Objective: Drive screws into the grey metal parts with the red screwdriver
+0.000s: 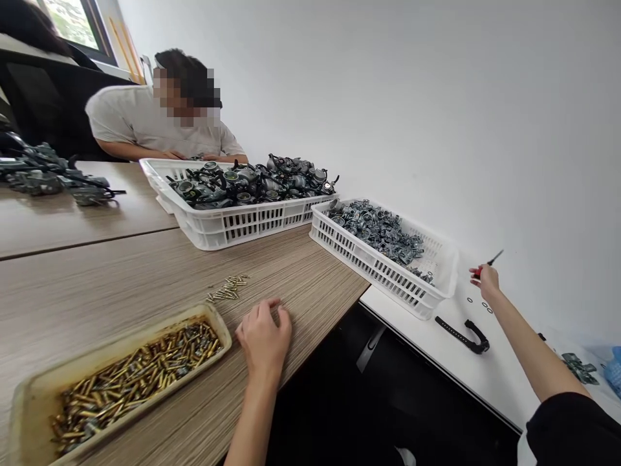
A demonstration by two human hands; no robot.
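Observation:
My left hand point(264, 333) rests palm down on the wooden table point(310, 275), its fingers loosely bent and the thumb apart, with nothing visible in it. Beside it stands a yellowed plastic tray point(220, 323) with many brass-coloured threaded pieces point(140, 375). A small pile of similar brass pieces point(229, 288) lies just beyond my left hand. Out to the right, my right hand point(486, 281) is closed around the red handle of a screwdriver point(495, 257). The tool's dark shaft points up and away, above the white side table point(417, 333).
One white basket point(208, 239) holds carburetors point(257, 181); a second basket point(388, 285) holds smaller grey metal parts point(378, 230). A black watch point(478, 343) and several rubber rings point(485, 305) lie on the side table. Across the table sits a person point(140, 120). More carburetors point(53, 178) lie far left.

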